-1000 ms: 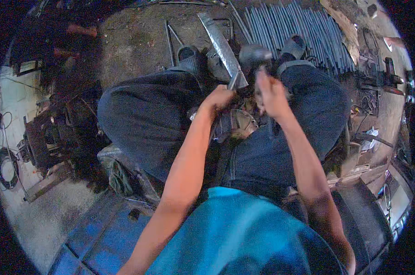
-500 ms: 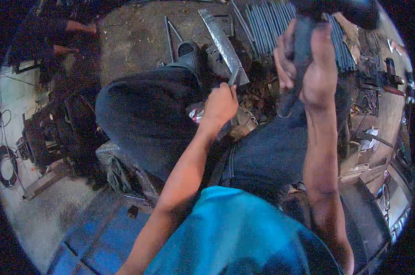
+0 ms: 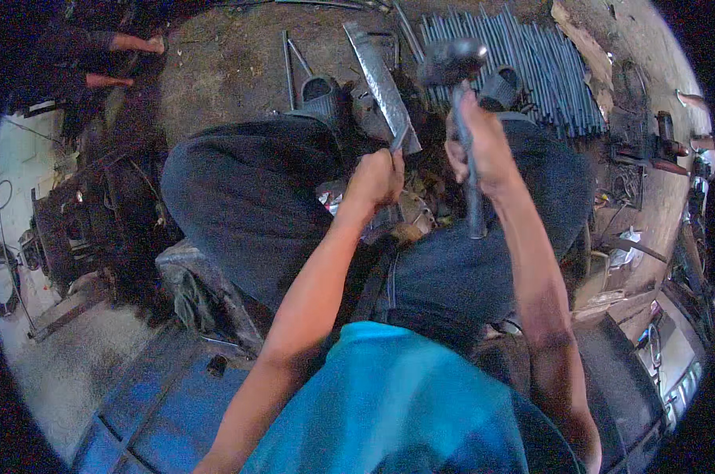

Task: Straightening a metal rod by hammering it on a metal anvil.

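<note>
My right hand (image 3: 484, 154) is closed round the handle of a hammer (image 3: 452, 63). Its dark, rounded head is up, right of a long silvery metal blade (image 3: 380, 83) and apart from it; the handle's end points back toward my thigh. My left hand (image 3: 377, 180) grips a narrow metal bar (image 3: 400, 141) that lies at the blade's near end. Whether bar and blade are one piece I cannot tell. The blade slants away from me over a dark, rounded block (image 3: 367, 113), mostly hidden under it.
Many grey rods (image 3: 523, 71) lie side by side at the far right. My sandalled feet (image 3: 322, 95) flank the block. Another person's bare feet (image 3: 136, 43) show at the far left, near dark machinery (image 3: 97, 213). Tools and scraps (image 3: 630, 182) litter the right side.
The hammer has swung down and left, away from the upper right, and shows more sharply. My left hand and the blade have shifted only slightly in view.
</note>
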The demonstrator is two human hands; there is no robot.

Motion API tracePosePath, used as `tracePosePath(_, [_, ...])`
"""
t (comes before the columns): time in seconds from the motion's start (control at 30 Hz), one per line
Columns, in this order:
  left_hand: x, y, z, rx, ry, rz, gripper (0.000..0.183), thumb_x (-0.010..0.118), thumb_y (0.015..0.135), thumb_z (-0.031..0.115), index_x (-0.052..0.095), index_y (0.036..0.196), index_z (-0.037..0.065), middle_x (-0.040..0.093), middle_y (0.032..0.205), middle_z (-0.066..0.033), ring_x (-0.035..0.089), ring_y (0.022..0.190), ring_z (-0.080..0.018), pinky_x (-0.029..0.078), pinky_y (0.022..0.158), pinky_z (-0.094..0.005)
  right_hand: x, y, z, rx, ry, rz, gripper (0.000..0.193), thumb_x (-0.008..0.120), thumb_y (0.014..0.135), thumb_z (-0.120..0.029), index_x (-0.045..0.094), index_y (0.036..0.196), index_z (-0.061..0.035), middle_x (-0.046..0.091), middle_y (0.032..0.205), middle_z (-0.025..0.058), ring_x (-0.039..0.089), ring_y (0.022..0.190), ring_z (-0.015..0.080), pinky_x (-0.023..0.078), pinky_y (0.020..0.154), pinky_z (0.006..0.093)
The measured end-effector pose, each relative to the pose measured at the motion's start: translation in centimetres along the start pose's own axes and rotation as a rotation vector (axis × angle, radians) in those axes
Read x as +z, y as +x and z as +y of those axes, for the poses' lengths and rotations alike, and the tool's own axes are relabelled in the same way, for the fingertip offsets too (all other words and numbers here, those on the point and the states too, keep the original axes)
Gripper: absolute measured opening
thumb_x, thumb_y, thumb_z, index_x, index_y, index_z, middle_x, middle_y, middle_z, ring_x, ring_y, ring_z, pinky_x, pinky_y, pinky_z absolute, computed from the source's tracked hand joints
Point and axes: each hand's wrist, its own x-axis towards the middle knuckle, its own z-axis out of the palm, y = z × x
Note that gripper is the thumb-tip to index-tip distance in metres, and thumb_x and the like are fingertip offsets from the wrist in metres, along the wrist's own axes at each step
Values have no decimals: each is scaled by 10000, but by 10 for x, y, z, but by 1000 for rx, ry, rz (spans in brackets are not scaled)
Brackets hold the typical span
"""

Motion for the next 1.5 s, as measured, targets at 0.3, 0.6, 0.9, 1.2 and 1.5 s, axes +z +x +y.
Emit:
tracePosePath(0.3, [-7,-3,-9,9,-77,58,446,457,950,287,616,796,-100,596,817,-347,584,817,-518,470,756,-548,15,-23,-72,-561,271,-176,510,382,950,-580,477,851,-90,395,515,0,383,371,99,338,344,254])
tracePosePath(0.6, [-9,-1,-7,-42,-131,-51,463,438,963,310,620,881,-107,581,905,-368,565,954,-495,449,840,-524,1,23,96,236,-171,78,508,489,921,-566,491,725,-98,419,514,-8,391,374,103,331,341,275])
tracePosePath(0.9, [-16,7,-25,-431,-805,-422,461,393,966,511,477,788,94,425,577,15,372,419,-100,297,377,-270,13,-17,-95,-469,91,-49,529,349,955,-593,448,868,-81,346,519,-3,344,363,92,341,339,233])
tracePosePath(1.2, [-16,-1,-2,-351,-592,-283,593,395,960,524,602,935,-31,591,754,-127,558,616,-219,448,566,-361,12,10,73,29,-106,63,368,505,970,-401,536,797,-79,443,543,-28,416,392,86,320,347,271])
tracePosePath(1.5, [-10,9,-26,-442,-854,-443,495,420,950,555,447,756,101,367,537,25,349,395,-87,267,351,-272,23,5,-23,-168,-52,-24,530,472,905,-615,449,755,-107,428,519,-13,404,363,88,340,335,244])
